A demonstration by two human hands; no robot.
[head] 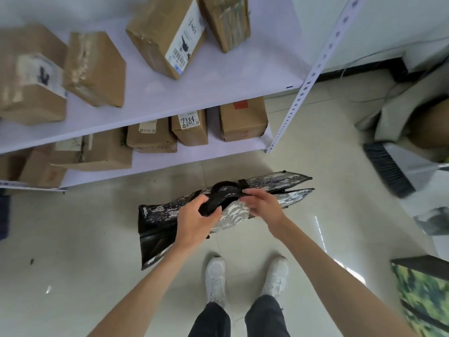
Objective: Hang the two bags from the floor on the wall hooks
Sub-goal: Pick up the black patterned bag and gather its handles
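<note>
A black-and-white camouflage-patterned bag (pixel 160 229) is held above the tiled floor in front of me, its long top edge running from lower left to upper right. My left hand (pixel 194 222) is closed around its black strap handles (pixel 220 194). My right hand (pixel 261 203) pinches the same straps and the bag's top edge from the right side. A second bag with green print (pixel 422 295) shows at the right edge, partly cut off. No wall hooks are in view.
A white metal shelf rack (pixel 286 117) with several cardboard boxes (pixel 167 37) stands straight ahead. A broom (pixel 386 171) and other clutter lie at the right. My white shoes (pixel 215 278) stand on the tiles below the bag.
</note>
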